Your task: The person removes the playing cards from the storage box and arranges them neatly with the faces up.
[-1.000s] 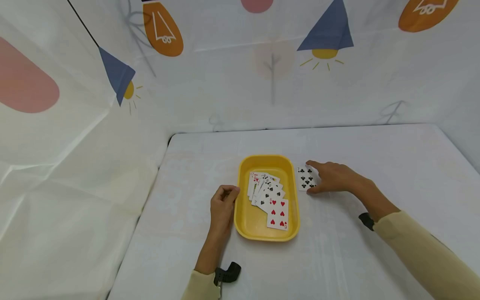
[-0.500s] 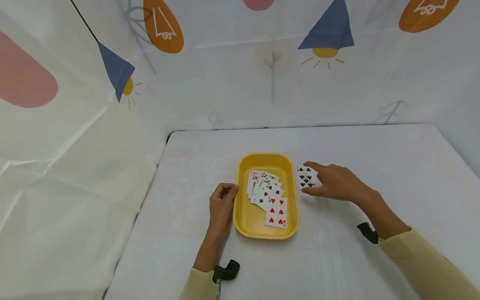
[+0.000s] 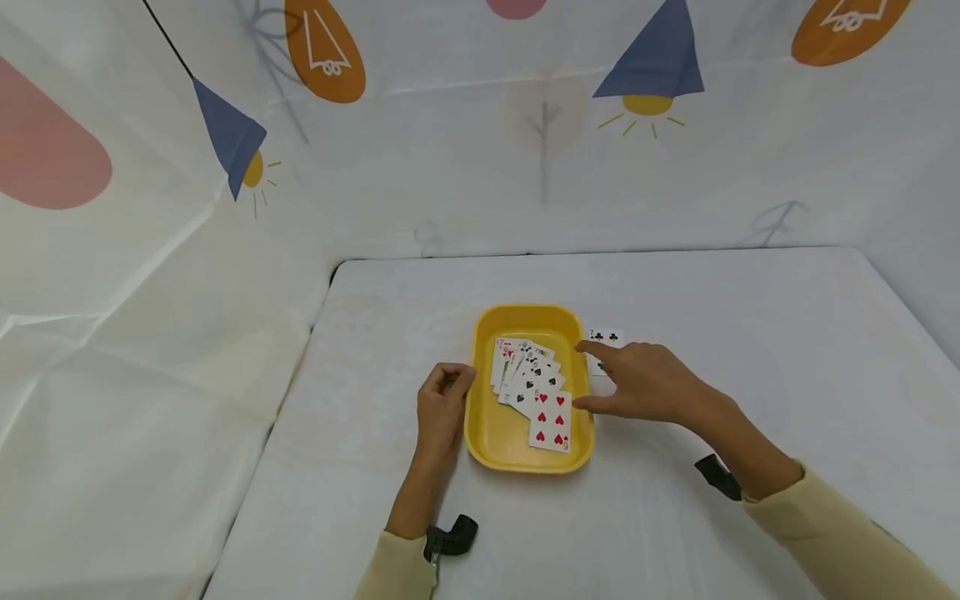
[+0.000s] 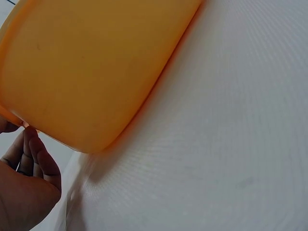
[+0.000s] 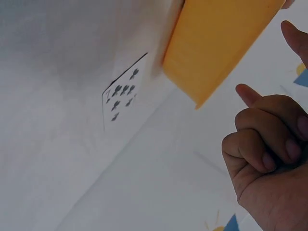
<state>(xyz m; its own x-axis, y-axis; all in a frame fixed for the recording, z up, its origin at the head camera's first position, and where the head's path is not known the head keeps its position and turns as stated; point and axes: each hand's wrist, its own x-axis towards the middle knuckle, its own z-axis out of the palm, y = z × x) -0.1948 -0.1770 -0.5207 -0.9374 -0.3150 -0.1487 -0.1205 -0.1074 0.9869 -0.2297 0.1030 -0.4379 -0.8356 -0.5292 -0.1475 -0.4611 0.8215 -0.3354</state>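
A yellow tray [image 3: 491,446] [image 4: 96,72] holds several fanned playing cards [image 3: 528,371], with the six of hearts [image 3: 550,421] lying nearest the front. My left hand [image 3: 441,412] [image 4: 31,178] pinches the tray's left rim between thumb and fingers. Over the right rim hovers my right hand [image 3: 648,383] [image 5: 272,139], thumb and index finger spread apart, the other fingers curled, nothing between them. Just right of the tray a seven of clubs [image 3: 603,337] [image 5: 124,91] lies face up on the table; in the head view the right hand covers part of it.
White cloth covers the table [image 3: 360,350]. White curtains with printed lamps [image 3: 648,58] stand behind it and on the left. Each wrist carries a black band with a small camera [image 3: 453,536].
My right hand has moved left from the seven of clubs to the tray's right rim, leaving the card on the table. The left hand keeps its hold on the tray.
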